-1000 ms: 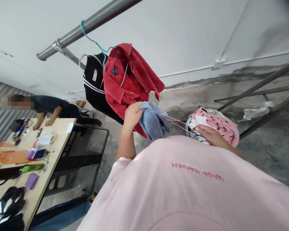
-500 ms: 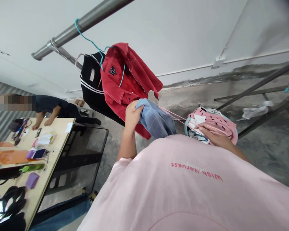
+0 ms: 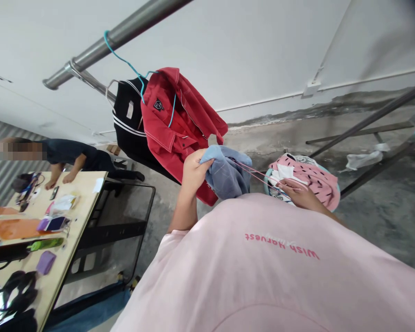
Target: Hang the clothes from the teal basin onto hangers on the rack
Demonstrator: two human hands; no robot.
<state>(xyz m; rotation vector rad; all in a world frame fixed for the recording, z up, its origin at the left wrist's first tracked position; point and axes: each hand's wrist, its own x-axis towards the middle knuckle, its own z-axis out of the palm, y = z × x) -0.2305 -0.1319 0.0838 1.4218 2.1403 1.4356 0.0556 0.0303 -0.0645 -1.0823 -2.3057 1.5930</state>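
Observation:
My left hand (image 3: 195, 171) is closed on the edge of a blue denim garment (image 3: 230, 173), which hangs bunched in front of my chest. From inside its folds, a thin pink clothes hanger (image 3: 256, 171) reaches across to my right hand (image 3: 297, 192). My right fingers are pinched around the hanger's near end; the part within the cloth is hidden. Just behind my left hand, a red jacket (image 3: 164, 133) hangs on a turquoise hanger (image 3: 122, 57). A black garment with white stripes (image 3: 127, 133) hangs beside it.
A metal clothes rail (image 3: 131, 30) slopes overhead. Below my right hand stands a basket of clothes with a pink patterned cloth (image 3: 318, 173) on top. Dark metal bars (image 3: 370, 115) cross at right. A person (image 3: 72, 154) leans at a cluttered table (image 3: 86, 193) on the left.
My right hand has moved left, toward the denim garment, with the hanger. My left hand has shifted slightly right and down, and the garment is bunched closer together.

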